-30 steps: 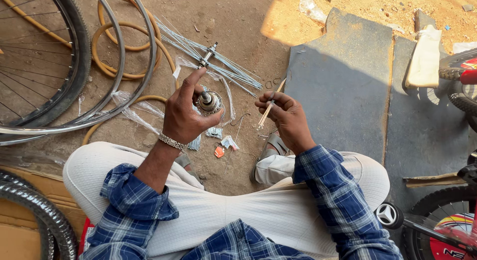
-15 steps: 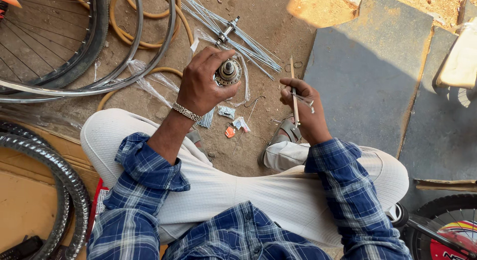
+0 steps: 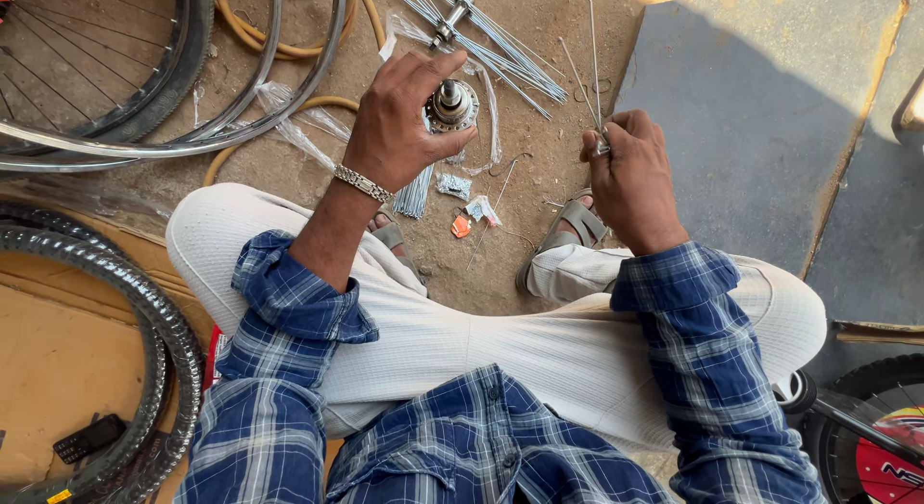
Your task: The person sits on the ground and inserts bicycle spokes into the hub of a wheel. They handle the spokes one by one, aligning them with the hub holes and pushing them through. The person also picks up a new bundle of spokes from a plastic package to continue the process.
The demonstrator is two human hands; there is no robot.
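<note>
My left hand (image 3: 404,119) grips a metal wheel hub (image 3: 452,104) held upright above the dirt ground, fingers wrapped around its side. My right hand (image 3: 630,172) pinches a few thin steel spokes (image 3: 592,66) that point up and away from me. A bundle of loose spokes (image 3: 500,47) with another hub lies on the ground just beyond the left hand. More spokes (image 3: 416,191) lie under the left wrist. I sit cross-legged in white trousers and a blue checked shirt, a metal bracelet on the left wrist.
A bare metal rim (image 3: 192,143) and a spoked wheel (image 3: 87,61) lie at the upper left, with yellow tubing (image 3: 289,47). Black tyres (image 3: 125,302) curve along the left. A grey mat (image 3: 770,129) covers the right. Small packets (image 3: 467,210) lie between my feet. A small bicycle wheel (image 3: 876,427) sits at lower right.
The view has shifted and come closer. My right hand has turned the spokes more upright and drawn nearer to the hub. The left hand keeps its hold on the hub.
</note>
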